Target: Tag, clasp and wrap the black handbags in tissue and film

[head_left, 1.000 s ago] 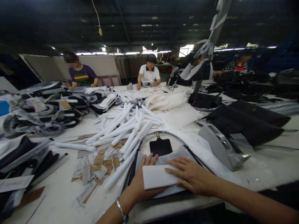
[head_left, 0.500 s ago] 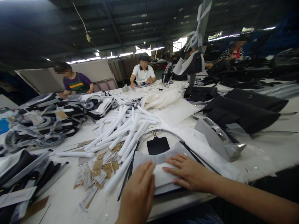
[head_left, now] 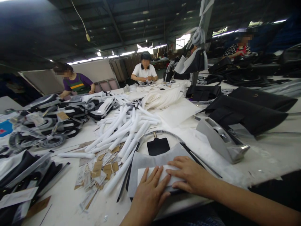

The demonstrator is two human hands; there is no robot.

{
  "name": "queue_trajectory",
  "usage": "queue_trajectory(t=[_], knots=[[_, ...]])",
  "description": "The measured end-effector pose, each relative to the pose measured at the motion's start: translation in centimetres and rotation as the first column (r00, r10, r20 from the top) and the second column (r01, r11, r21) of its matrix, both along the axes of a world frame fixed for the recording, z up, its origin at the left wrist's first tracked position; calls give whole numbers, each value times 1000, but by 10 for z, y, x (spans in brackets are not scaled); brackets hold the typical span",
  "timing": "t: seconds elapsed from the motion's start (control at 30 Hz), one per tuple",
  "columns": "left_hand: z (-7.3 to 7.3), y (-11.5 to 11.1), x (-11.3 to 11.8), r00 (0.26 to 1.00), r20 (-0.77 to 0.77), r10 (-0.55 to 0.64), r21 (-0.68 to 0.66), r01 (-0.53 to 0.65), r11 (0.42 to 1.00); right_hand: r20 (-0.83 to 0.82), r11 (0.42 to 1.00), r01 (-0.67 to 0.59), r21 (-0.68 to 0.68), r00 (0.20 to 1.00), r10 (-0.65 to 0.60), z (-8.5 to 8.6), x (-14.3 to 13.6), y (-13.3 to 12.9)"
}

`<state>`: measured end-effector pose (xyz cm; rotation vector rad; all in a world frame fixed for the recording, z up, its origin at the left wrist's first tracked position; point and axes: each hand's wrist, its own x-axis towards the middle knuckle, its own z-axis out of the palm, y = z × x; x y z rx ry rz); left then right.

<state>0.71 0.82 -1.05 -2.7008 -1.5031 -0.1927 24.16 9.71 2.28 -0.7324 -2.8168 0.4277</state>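
A black handbag (head_left: pixel 129 183) lies flat in front of me, its front mostly covered by a grey-white tissue sheet (head_left: pixel 141 159). Over that sheet is a smaller white paper piece (head_left: pixel 142 173). My left hand (head_left: pixel 151 188) rests flat on the white piece with its fingers spread. Beside it my right hand (head_left: pixel 188 174) also lies flat on the paper, fingers apart. Above the sheet's curved edge a black flap with a metal clasp (head_left: pixel 158 146) shows inside the wrapped handle loop (head_left: pixel 169 133).
White foam tubes (head_left: pixel 122 131) and paper tags (head_left: pixel 100 169) lie to the left. A grey tape dispenser (head_left: pixel 221 141) stands at right, near black bags (head_left: pixel 246 116). Wrapped bags (head_left: pixel 47 122) are heaped at far left. Several co-workers, one in white (head_left: pixel 144 72), are around the table.
My left hand has come down from a raised, blurred pose to lie spread on the paper. The right hand has barely moved. The co-worker in white has brought both hands together.
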Motion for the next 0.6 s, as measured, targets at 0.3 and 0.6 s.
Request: queue_trajectory(t=[0.3,0.6], knots=[[-12,-4,5,998,-46,-38,126,43,991,-28,995,-27,-92,999,24,12,2,7],[-24,-3,8,999,48,7,140,-14,990,50,940,261,-221,965,-257,11,14,-67]])
